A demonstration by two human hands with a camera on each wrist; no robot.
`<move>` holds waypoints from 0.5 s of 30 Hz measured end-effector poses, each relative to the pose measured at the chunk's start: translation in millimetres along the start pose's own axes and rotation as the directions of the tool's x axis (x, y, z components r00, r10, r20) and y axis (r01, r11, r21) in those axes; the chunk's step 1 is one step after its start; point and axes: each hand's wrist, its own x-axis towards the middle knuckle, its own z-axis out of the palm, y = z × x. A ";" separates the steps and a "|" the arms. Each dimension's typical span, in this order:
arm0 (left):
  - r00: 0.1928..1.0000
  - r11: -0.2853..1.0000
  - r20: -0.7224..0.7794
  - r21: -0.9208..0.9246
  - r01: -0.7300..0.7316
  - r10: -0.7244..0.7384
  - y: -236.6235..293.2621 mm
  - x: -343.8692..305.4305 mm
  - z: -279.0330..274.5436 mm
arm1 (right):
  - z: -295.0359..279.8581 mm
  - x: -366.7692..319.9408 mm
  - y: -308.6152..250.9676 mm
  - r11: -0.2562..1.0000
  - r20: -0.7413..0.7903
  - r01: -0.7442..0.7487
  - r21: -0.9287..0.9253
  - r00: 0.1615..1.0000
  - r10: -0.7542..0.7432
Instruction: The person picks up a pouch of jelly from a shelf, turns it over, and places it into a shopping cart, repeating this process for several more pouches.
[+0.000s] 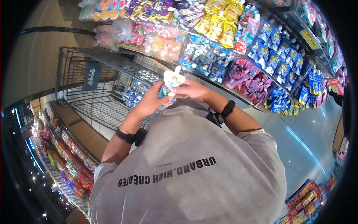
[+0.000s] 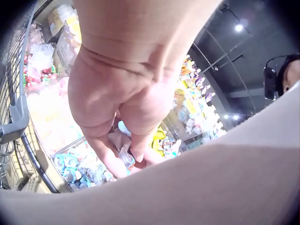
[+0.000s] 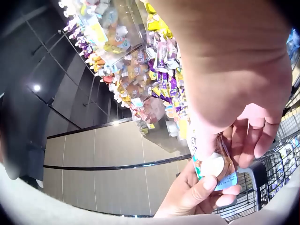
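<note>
Shelves of bright snack packets (image 1: 261,48) stand just beyond both hands, and a wire shopping cart (image 1: 93,86) sits past the left hand (image 1: 151,100). A small spouted pouch (image 1: 173,79) is held between the hands. The left hand's fingers curl round its lower part. The right hand (image 1: 192,89) seems to pinch its side, though that grip is partly hidden.

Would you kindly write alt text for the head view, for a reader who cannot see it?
A person in a grey T-shirt holds a white spouted pouch with the left hand and right hand before shop shelves of snack packets. A wire shopping cart stands on the person's left, blue packets inside.
</note>
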 end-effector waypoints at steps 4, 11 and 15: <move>0.988 0.978 0.066 0.146 -0.147 0.139 -10.9 4.7 -0.2 | -13.5 -2.4 20.0 0.976 0.097 0.094 0.197 0.989 -0.115; 0.985 0.998 0.170 0.051 0.027 -0.036 13.4 -7.2 0.2 | -4.2 -6.9 5.0 0.995 0.146 0.084 0.050 0.985 -0.090; 0.965 0.953 0.163 0.257 0.159 -0.205 25.1 -3.3 3.9 | -6.6 -15.4 -9.2 0.993 0.091 0.112 -0.024 0.990 -0.110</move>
